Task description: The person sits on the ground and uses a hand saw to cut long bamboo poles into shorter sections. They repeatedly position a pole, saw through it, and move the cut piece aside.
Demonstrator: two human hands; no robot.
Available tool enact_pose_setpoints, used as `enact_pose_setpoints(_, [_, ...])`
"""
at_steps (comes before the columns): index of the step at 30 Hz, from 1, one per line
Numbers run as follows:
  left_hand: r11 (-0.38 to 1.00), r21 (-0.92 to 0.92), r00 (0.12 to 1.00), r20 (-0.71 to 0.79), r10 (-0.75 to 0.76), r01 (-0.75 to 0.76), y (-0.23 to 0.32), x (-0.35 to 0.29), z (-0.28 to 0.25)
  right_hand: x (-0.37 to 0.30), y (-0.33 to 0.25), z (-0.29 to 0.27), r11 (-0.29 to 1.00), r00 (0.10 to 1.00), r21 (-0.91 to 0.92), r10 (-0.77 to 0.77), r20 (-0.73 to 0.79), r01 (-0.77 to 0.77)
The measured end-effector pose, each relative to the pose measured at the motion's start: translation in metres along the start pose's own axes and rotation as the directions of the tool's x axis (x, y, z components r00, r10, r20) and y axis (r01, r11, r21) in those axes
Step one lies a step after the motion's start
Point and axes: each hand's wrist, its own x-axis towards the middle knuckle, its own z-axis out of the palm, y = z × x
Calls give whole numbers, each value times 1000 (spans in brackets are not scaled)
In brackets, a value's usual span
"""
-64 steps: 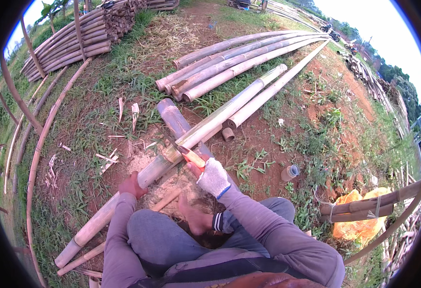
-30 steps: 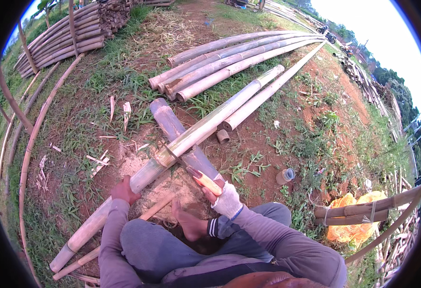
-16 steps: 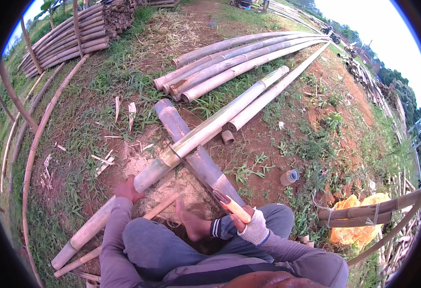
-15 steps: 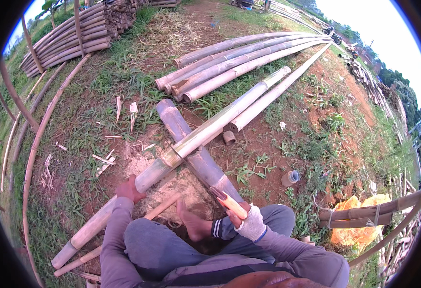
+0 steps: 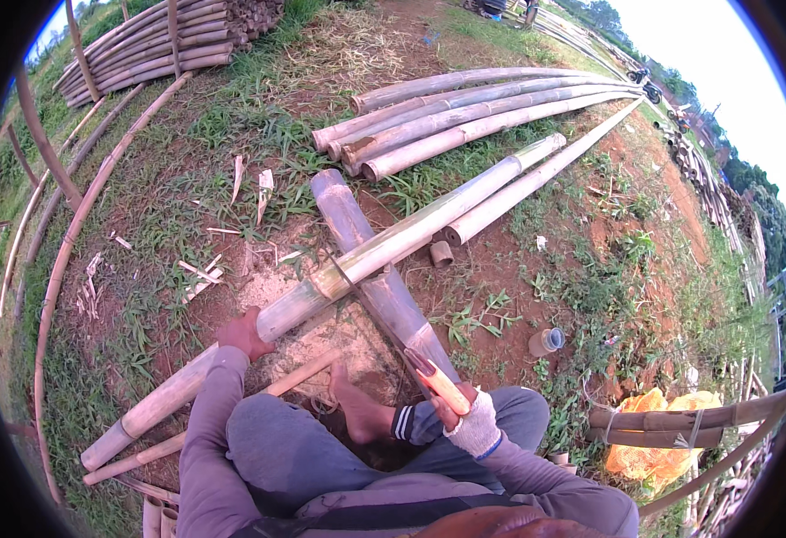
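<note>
A long pale bamboo pole (image 5: 366, 258) runs from the lower left to the upper right, resting across a thicker bamboo piece (image 5: 350, 215) on the ground. My left hand (image 5: 244, 334) is closed around the pole's near part. In my right hand (image 5: 466, 420), in a white fingerless-looking glove, I grip the orange-and-dark handle of a handsaw (image 5: 377, 314). Its thin dark blade slants up and left to the pole, crossing it beside a joint. How deep the teeth sit cannot be seen. My bare foot (image 5: 357, 408) is near the thick piece.
Pale sawdust (image 5: 299, 350) lies under the pole. A thinner bamboo stick (image 5: 299, 375) lies alongside it. Several long poles (image 5: 465, 112) lie beyond, with a short bamboo offcut (image 5: 441, 255) nearby. To the right are a clear jar (image 5: 546, 342) and an orange bag (image 5: 653, 457) behind a bamboo rail.
The whole scene has shifted slightly rightward in view. More of the saw blade shows now, lying across the pole. My left hand keeps its hold on the bamboo.
</note>
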Motion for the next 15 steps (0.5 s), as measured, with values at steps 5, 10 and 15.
enact_pose_setpoints(5, [1000, 8, 997, -71, 14, -14, 7, 2, -1, 77, -3, 43, 973, 990, 194, 135, -34, -127])
enact_pose_setpoints(10, [1000, -30, 1000, -10, 2, -3, 2, 4, -5, 166, -6, 106, 973, 976, 86, 216, 0, -215])
enact_pose_setpoints(15, [1000, 30, 1000, -24, -2, 3, -3, 1, -4, 47, -16, 28, 973, 984, 156, 177, -37, -169])
